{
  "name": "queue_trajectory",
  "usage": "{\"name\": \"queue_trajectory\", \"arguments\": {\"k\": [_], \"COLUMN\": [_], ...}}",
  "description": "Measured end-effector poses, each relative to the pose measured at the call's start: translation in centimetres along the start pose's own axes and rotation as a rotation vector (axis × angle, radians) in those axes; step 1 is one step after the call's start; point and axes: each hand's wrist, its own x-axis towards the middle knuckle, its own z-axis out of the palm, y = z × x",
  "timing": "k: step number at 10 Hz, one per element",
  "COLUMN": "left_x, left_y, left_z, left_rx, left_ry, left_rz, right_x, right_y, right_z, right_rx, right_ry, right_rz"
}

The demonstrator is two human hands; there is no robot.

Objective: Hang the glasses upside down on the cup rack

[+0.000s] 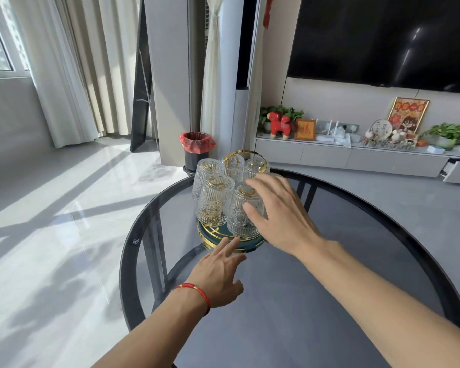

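Several clear ribbed glasses hang upside down on a round cup rack [215,236] with a dark green base and gold rim, at the far side of the table. The nearest glass [241,216] is front right, another glass [213,201] is front left. My right hand [279,211] is spread beside the nearest glass, thumb and fingers touching or just off its side and top. My left hand [218,272] lies flat on the tabletop, fingertips at the rack's base rim, holding nothing. A gold ring handle [241,153] rises at the rack's centre.
The rack stands on a round dark glass table [290,301] with a black rim. Beyond lie a red-lined waste bin [197,150] on the floor, a low TV cabinet [356,155] with ornaments, and curtains at the left.
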Motion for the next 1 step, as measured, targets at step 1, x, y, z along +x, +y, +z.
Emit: {"name": "queue_trajectory", "arguments": {"k": [1], "left_x": [-0.48], "left_y": [0.66], "left_z": [-0.43], "left_rx": [-0.086], "left_ry": [0.120], "left_rz": [0.010], "right_x": [-4.02], "right_y": [-0.20], "right_z": [-1.48], "right_rx": [0.144], "right_ry": [0.094], "right_rz": [0.026]}}
